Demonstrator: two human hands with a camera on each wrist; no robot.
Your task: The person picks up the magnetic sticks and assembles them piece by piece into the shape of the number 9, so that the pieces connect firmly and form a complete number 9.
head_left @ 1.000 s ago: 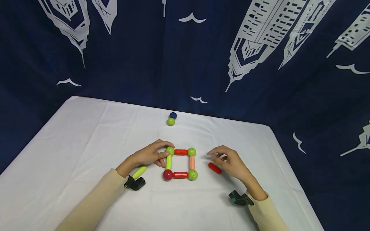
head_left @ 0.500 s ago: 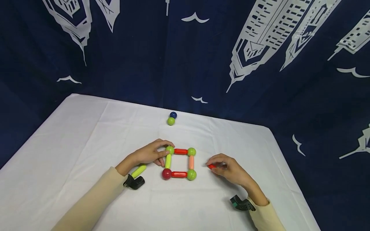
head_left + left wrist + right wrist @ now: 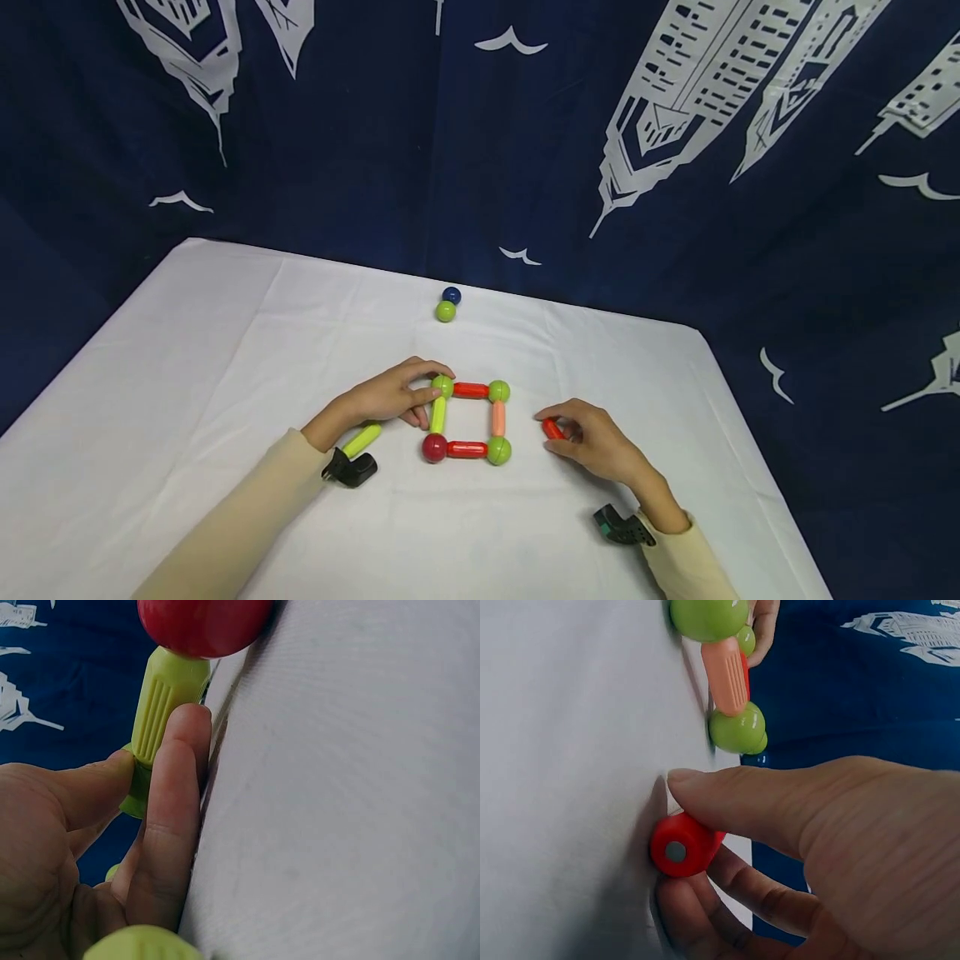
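Note:
A flat square of magnetic rods and balls lies mid-table: two red rods (image 3: 467,450), a pink rod (image 3: 498,418) and a yellow-green rod (image 3: 438,416), joined by green balls and a dark red ball (image 3: 434,448). My left hand (image 3: 386,397) pinches the square's far-left green ball (image 3: 442,386) between thumb and fingers. To the right of the square, my right hand (image 3: 598,440) grips a loose red magnetic rod (image 3: 552,428). Its round end with a grey metal disc faces the right wrist camera, the rod (image 3: 697,832) lying between thumb and fingers, close to the cloth.
Another yellow-green rod (image 3: 362,440) lies by the left wrist. Toward the back edge sit a blue ball (image 3: 452,296) and a green ball (image 3: 446,312) side by side. A white cloth (image 3: 225,367) covers the table, and a dark blue printed curtain (image 3: 360,167) hangs behind it.
My right hand has come down onto the loose red rod and taken hold of it; the rod has turned a little in its fingers. The left hand keeps its hold on the green ball.

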